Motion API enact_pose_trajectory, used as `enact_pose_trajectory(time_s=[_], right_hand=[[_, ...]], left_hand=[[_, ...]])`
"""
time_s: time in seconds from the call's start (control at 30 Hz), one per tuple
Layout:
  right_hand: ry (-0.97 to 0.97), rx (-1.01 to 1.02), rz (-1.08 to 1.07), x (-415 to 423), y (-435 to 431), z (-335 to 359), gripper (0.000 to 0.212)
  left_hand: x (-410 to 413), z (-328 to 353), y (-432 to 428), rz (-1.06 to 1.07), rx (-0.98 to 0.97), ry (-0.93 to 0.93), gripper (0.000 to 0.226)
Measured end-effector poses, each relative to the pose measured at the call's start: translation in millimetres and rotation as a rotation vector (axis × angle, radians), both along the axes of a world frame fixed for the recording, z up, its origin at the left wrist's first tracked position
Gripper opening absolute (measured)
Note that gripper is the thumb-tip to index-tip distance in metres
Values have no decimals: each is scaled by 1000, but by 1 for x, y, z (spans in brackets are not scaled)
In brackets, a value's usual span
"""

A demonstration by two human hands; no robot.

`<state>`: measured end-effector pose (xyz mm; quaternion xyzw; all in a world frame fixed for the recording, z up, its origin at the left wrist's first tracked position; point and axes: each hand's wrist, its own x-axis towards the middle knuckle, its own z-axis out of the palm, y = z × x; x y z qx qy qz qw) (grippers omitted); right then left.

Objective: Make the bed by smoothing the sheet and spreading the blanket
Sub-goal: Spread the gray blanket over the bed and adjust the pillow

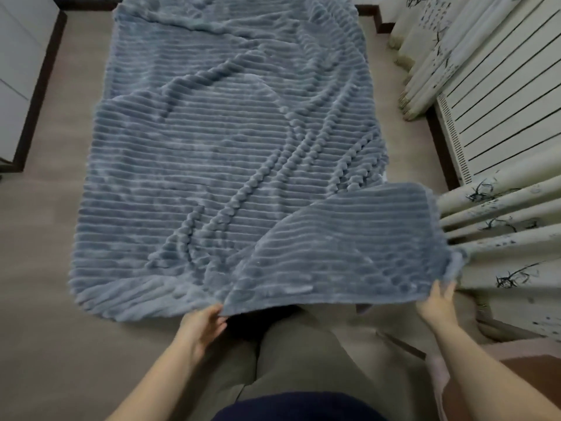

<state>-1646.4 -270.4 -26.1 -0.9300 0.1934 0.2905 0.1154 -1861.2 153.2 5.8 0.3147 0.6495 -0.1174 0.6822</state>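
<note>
Plainly, the risks ran from one side of the blanket (212, 141) to the other. Far to its left stood a white cabinet (18, 71), too distant to matter. A wide strip of beige sheet (60, 208) lay bare to the left of the blanket, which hinted that the cover sat off-centre on the bed. A tug toward the right would probably have widened that strip.

At the blanket's near hem, left of centre, the left hand (202, 326) pinched the edge with curled fingers. It was well apart from the right hand (437, 303). Diagonal ridges crossed the blanket's middle (the ribbed pile looked thick and clingy). An uneven pull from one hand alone would likely have deepened them, not flattened them. Dragging the cover could also have rucked the sheet beneath it.

The right hand held the blanket's near right corner, fingers reaching up under the fabric, and the lifted corner there overlapped the rest. Letting go too soon might have left that fold in place. Just right of the corner hung a patterned curtain (501, 238), touching or nearly so. A wide sweep could have snagged its pleats, with the radiator (501, 101) behind them.
</note>
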Motion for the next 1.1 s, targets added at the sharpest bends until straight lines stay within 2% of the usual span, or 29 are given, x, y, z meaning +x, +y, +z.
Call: enact_pose_trajectory(time_s=[0.1, 0.17, 0.27, 0.4, 0.6, 0.77, 0.97, 1.1], right_hand=[[139, -13, 115, -10, 24, -20, 67], [206, 29, 225, -10, 56, -27, 65], [236, 146, 382, -19, 120, -35, 63], [286, 257, 666, -42, 214, -43, 62], [374, 250, 1066, -98, 338, -50, 58], [397, 215, 1118, -150, 417, -55, 57], [436, 149, 1053, -232, 521, -62, 59], [480, 148, 1048, -282, 589, -72, 58]], left_hand=[[-6, -3, -17, -143, 24, 93, 23], [-8, 0, -21, -160, 0, 86, 20], [-13, 4, -15, -2, -1, 1, 19], [-36, 6, 13, 88, 96, -27, 21], [-112, -5, 81, 290, 147, -56, 26], [-182, -18, 143, 382, 176, -80, 25], [-280, -29, 238, 168, 253, -54, 20], [-316, -33, 290, 38, 264, -57, 24]])
